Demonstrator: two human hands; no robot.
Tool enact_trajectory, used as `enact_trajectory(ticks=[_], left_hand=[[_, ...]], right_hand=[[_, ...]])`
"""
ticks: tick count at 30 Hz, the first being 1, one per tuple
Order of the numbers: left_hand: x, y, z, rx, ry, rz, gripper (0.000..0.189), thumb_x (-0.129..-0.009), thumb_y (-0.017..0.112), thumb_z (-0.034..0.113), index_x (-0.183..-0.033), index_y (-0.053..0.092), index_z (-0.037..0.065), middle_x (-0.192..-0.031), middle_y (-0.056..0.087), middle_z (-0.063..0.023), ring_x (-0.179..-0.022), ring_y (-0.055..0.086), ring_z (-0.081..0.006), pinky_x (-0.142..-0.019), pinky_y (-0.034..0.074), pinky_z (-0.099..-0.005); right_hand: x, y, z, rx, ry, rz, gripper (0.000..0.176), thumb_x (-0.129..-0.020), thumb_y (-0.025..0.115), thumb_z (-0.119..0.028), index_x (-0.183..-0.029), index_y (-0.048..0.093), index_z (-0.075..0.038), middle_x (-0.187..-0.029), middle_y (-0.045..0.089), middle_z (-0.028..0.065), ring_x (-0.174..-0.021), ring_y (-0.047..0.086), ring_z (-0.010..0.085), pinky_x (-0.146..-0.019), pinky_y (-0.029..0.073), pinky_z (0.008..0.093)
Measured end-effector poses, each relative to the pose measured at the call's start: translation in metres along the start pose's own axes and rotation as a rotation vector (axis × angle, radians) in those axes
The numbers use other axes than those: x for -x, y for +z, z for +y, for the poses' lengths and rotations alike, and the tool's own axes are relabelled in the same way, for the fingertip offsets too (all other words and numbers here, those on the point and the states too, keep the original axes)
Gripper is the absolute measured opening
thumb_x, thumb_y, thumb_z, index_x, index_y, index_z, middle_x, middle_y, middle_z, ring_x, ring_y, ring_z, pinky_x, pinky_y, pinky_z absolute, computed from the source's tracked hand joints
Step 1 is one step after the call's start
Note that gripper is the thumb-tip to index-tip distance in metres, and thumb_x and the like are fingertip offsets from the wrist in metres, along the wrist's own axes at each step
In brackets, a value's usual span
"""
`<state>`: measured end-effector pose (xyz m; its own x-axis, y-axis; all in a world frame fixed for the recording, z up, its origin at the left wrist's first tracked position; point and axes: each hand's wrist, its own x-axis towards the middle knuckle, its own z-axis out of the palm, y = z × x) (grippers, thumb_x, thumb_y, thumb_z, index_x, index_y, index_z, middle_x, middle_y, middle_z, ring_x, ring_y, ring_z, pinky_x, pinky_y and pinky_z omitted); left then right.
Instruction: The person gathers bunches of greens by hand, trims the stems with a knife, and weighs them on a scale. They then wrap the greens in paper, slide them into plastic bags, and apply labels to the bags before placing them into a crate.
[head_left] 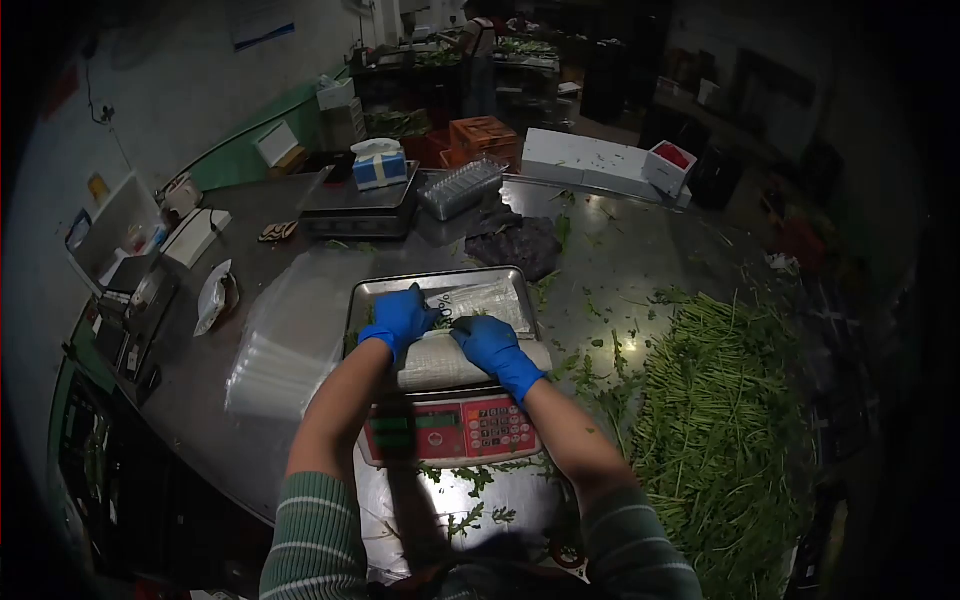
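A red digital scale point(452, 430) with a metal tray point(440, 278) on top stands in front of me. On the tray lies a pale, rolled wrapping point(435, 362), and a flat printed pale piece point(490, 300) lies behind it. My left hand point(402, 316), in a blue glove, is at the wrapping's back left edge with its fingers bent. My right hand point(492, 350), also gloved in blue, rests on the wrapping's right part with fingers curled at its upper edge. Bits of green show between the hands. What the fingertips pinch is hidden.
A large heap of green stems point(715, 420) covers the table's right side. Clear plastic bags point(285, 345) lie left of the scale. Farther back are a dark cloth-like bundle point(515, 245), a plastic tray point(462, 188), a tissue box point(379, 166) and a white foam box point(585, 158). A person point(479, 60) stands beyond.
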<state>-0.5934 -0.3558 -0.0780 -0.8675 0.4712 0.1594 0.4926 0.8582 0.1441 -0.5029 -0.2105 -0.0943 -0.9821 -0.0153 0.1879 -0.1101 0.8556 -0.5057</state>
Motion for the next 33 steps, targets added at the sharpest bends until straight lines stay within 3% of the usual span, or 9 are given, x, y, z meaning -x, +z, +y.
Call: enact_trajectory(ticks=[3, 6, 8, 12, 13, 18, 24, 28, 33], left_hand=[[0.012, -0.044, 0.012, -0.075, 0.132, -0.135, 0.049, -0.070, 0.054, 0.050, -0.087, 0.058, 0.004, -0.065, 0.059, -0.0137, -0.067, 0.058, -0.0330, -0.069, 0.043, -0.0413], [0.043, -0.073, 0.013, -0.174, 0.382, -0.298, 0.066, -0.063, 0.059, 0.053, -0.104, 0.049, 0.003, -0.084, 0.059, -0.0164, -0.076, 0.057, -0.0310, -0.069, 0.044, -0.0387], [0.071, -0.072, 0.004, -0.240, 0.705, 0.046, 0.072, -0.058, 0.065, 0.051, -0.112, 0.045, 0.007, -0.099, 0.053, -0.0173, -0.087, 0.053, -0.0311, -0.073, 0.043, -0.0381], [0.088, -0.078, 0.012, -0.094, 0.439, -0.136, 0.072, -0.056, 0.069, 0.042, -0.115, 0.043, 0.011, -0.102, 0.049, -0.0132, -0.091, 0.050, -0.0293, -0.074, 0.042, -0.0376], [0.092, -0.079, 0.010, -0.092, 0.427, -0.136, 0.072, -0.056, 0.069, 0.042, -0.115, 0.043, 0.011, -0.102, 0.049, -0.0132, -0.091, 0.050, -0.0293, -0.074, 0.042, -0.0376], [0.141, -0.108, -0.034, 0.030, 0.456, 0.095, 0.059, -0.058, 0.069, 0.031, -0.111, 0.048, 0.015, -0.089, 0.051, -0.0082, -0.081, 0.051, -0.0270, -0.067, 0.043, -0.0367], [0.239, -0.131, -0.180, 0.331, -0.137, 0.155, 0.065, -0.055, 0.070, 0.028, -0.114, 0.049, 0.014, -0.087, 0.051, -0.0107, -0.080, 0.052, -0.0271, -0.071, 0.043, -0.0334], [0.302, -0.122, -0.304, 0.426, -0.426, 0.307, 0.064, -0.052, 0.072, 0.026, -0.110, 0.052, 0.009, -0.090, 0.052, -0.0122, -0.083, 0.053, -0.0268, -0.074, 0.042, -0.0321], [0.345, -0.145, -0.355, 0.432, -0.528, 0.272, 0.065, -0.050, 0.073, 0.023, -0.110, 0.052, 0.007, -0.090, 0.052, -0.0128, -0.084, 0.053, -0.0273, -0.074, 0.042, -0.0333]], right_hand=[[0.000, 0.005, 0.005, -0.026, -0.001, 0.065, 0.026, -0.076, 0.051, -0.031, -0.090, 0.062, -0.012, -0.083, 0.060, 0.0133, -0.077, 0.056, 0.0322, -0.068, 0.045, 0.0400], [0.004, 0.010, 0.005, -0.051, -0.016, 0.129, 0.025, -0.074, 0.054, -0.031, -0.085, 0.062, -0.010, -0.081, 0.060, 0.0138, -0.075, 0.056, 0.0325, -0.065, 0.045, 0.0407], [0.010, 0.008, 0.001, -0.065, -0.049, 0.259, 0.026, -0.072, 0.055, -0.031, -0.080, 0.063, -0.008, -0.073, 0.059, 0.0149, -0.069, 0.057, 0.0320, -0.064, 0.045, 0.0409], [0.029, -0.023, -0.023, 0.114, -0.028, 0.241, 0.023, -0.070, 0.058, -0.026, -0.082, 0.062, -0.007, -0.076, 0.059, 0.0137, -0.071, 0.055, 0.0299, -0.068, 0.044, 0.0389], [0.037, -0.030, -0.028, 0.179, -0.195, 0.436, 0.022, -0.068, 0.059, -0.023, -0.084, 0.061, -0.008, -0.080, 0.058, 0.0128, -0.074, 0.054, 0.0287, -0.071, 0.043, 0.0384], [0.054, -0.072, -0.092, 0.098, -0.444, 0.739, 0.024, -0.066, 0.061, -0.013, -0.089, 0.057, -0.009, -0.090, 0.053, 0.0087, -0.083, 0.049, 0.0264, -0.075, 0.038, 0.0385], [-0.006, 0.004, -0.139, -0.064, -0.348, 0.710, 0.014, -0.071, 0.059, -0.013, -0.084, 0.061, -0.009, -0.073, 0.057, 0.0098, -0.068, 0.055, 0.0282, -0.059, 0.044, 0.0363], [-0.073, 0.112, -0.217, -0.071, -0.411, 0.358, 0.011, -0.073, 0.053, -0.015, -0.079, 0.061, -0.011, -0.076, 0.059, 0.0113, -0.068, 0.057, 0.0302, -0.059, 0.045, 0.0363], [-0.158, 0.255, -0.237, 0.398, -0.276, -0.159, 0.016, -0.071, 0.050, -0.016, -0.076, 0.062, -0.007, -0.074, 0.060, 0.0138, -0.068, 0.058, 0.0311, -0.061, 0.046, 0.0396]])
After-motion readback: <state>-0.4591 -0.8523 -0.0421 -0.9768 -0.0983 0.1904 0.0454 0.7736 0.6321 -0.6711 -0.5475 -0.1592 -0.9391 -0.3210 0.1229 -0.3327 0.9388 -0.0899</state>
